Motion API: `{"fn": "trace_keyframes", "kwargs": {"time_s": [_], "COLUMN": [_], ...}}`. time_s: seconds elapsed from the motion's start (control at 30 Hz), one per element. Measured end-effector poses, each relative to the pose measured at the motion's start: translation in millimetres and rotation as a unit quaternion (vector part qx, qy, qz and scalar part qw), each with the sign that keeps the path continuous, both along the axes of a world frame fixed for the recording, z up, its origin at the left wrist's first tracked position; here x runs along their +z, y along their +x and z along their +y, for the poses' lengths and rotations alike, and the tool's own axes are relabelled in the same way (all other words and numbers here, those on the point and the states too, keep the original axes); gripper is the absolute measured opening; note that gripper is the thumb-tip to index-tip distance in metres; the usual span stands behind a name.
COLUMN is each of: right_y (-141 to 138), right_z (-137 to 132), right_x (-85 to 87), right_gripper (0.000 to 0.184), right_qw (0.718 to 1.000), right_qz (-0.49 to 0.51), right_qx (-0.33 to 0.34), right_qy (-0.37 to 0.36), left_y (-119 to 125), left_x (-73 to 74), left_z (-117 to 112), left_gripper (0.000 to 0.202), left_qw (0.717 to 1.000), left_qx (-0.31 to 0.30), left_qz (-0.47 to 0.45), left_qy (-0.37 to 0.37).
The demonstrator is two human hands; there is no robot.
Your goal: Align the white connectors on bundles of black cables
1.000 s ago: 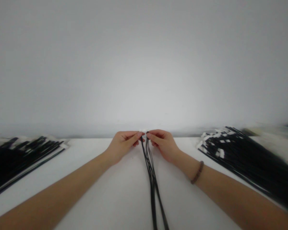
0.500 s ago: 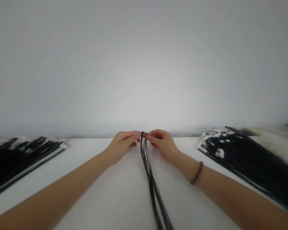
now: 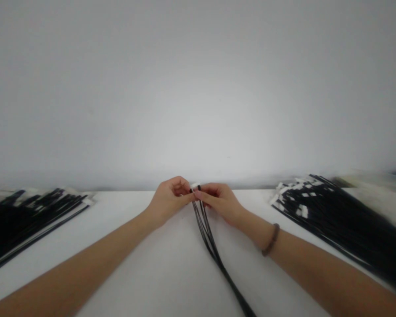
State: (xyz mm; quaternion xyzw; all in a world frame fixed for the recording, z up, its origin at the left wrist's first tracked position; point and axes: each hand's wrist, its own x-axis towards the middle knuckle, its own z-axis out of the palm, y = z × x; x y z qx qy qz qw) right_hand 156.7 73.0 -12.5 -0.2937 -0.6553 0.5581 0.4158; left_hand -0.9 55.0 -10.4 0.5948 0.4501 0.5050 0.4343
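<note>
In the middle of the white table, my left hand (image 3: 170,198) and my right hand (image 3: 221,201) meet at the upper end of several thin black cables (image 3: 214,251). Both hands are closed in a pinch, thumb against fingers. A small white connector (image 3: 195,186) shows between the fingertips at the cable ends. From there the cables hang down over the table toward the bottom edge of the view, slanting right. My fingers partly hide the cable tips. A dark beaded bracelet (image 3: 271,240) circles my right wrist.
On the left lies a thick pile of black cables (image 3: 23,224) with white ends. A second pile of black cables (image 3: 343,220) with white connectors is on the right, beside a pale, blurred plastic bag or sheet (image 3: 379,196). A plain wall (image 3: 198,88) rises behind the table (image 3: 145,273).
The white connector has come into view between my fingertips. My hands have drawn closer together, and the lower cables have swung to the right.
</note>
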Motion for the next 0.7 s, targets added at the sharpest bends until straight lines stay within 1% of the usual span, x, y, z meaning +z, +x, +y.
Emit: {"fn": "trace_keyframes", "kwargs": {"time_s": [0.13, 0.2, 0.23, 0.3, 0.4, 0.53, 0.7], "right_y": [-0.6, 0.2, 0.7, 1.5, 1.7, 1.1, 0.9], "right_z": [4.4, 7.5, 8.7, 10.3, 10.9, 11.1, 12.2], "right_x": [-4.6, -6.7, -7.4, -8.0, -8.1, -9.2, -11.0], "right_gripper": [0.025, 0.024, 0.024, 0.025, 0.026, 0.026, 0.027], "right_qw": [0.998, 0.997, 0.995, 0.991, 0.987, 0.99, 0.991], "right_qz": [0.045, 0.067, 0.079, 0.104, 0.119, 0.108, 0.102], "right_qx": [-0.021, -0.019, -0.012, 0.003, 0.004, -0.013, -0.022], "right_qy": [-0.024, -0.042, -0.053, -0.079, -0.103, -0.093, -0.085], "left_y": [-2.0, -2.2, -2.0, -1.2, 0.5, 1.1, -0.1], "left_x": [-0.4, 0.4, 1.0, 2.4, 3.8, 2.4, -0.6], "left_z": [1.5, 1.8, 1.7, 1.0, -0.6, -0.9, 0.2], "left_gripper": [0.031, 0.032, 0.032, 0.027, 0.022, 0.019, 0.019], "left_qw": [0.997, 0.996, 0.997, 0.999, 0.999, 1.0, 1.0], "left_qx": [0.0, 0.004, 0.003, -0.009, -0.033, -0.015, -0.014], "left_qz": [-0.074, -0.088, -0.081, -0.034, 0.034, 0.023, 0.01], "left_qy": [0.004, -0.004, -0.011, -0.02, -0.014, 0.007, 0.004]}}
